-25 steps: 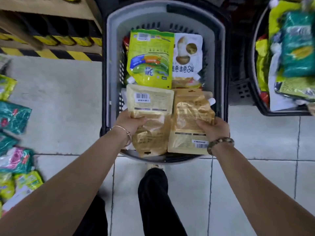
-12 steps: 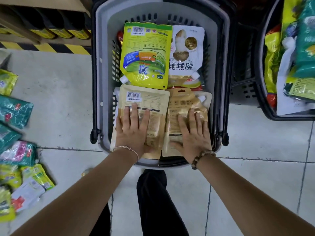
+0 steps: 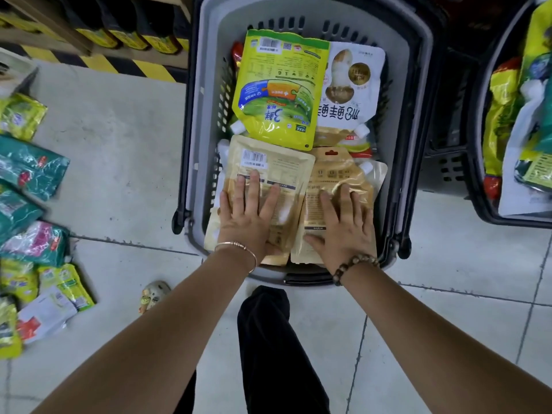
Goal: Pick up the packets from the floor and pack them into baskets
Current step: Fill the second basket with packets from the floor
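A grey basket (image 3: 206, 94) stands on the floor before me. In its near half lie two tan packets side by side. My left hand (image 3: 249, 218) presses flat, fingers straight, on the left tan packet (image 3: 277, 165). My right hand (image 3: 343, 227) presses flat on the right tan packet (image 3: 337, 171). Behind them in the basket lie a yellow-green spouted packet (image 3: 277, 88) and a white packet (image 3: 352, 85). Several loose packets (image 3: 30, 171), green, yellow and white, lie on the floor at the far left.
A second basket (image 3: 484, 204) full of packets stands at the right, with a dark crate (image 3: 448, 162) between the two. A shelf base with yellow-black striping (image 3: 125, 65) runs along the back left. My dark trouser leg (image 3: 268, 339) and a shoe (image 3: 153, 294) are below the basket.
A second ago both hands gripped the tan packets at the basket's near rim. They laid them down and now press flat on them. My view has moved closer.
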Motion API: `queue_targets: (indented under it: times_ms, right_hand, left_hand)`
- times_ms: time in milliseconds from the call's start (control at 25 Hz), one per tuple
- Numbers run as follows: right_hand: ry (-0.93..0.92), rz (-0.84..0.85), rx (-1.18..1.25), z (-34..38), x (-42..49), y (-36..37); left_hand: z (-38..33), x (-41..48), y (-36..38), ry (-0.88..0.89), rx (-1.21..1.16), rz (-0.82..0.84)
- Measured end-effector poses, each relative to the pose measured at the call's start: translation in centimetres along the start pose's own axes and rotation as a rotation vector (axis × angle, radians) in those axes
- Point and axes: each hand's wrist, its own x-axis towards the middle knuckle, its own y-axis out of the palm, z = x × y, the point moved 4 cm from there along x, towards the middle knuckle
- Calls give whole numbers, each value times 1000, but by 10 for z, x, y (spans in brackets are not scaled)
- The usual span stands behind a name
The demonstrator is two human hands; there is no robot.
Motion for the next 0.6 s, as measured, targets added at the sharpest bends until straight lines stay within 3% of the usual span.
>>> queue_targets:
  times_ms: [120,280,480,600]
  right_hand:
    - [-32,-60,25,13,-3,-24]
    - [-151,-138,125,68,-7,-59]
    - [-310,-234,222,187,-15,-73]
    - [-396,-137,180,275,-23,-54]
  left_hand:
    - [15,-9,-29,-11,-289,-108]
    - [71,-47,-58,-175,-682,-381]
    - [177,-112,-41,-370,-922,-498]
    - [252,-159,-10,-511,-992,-528]
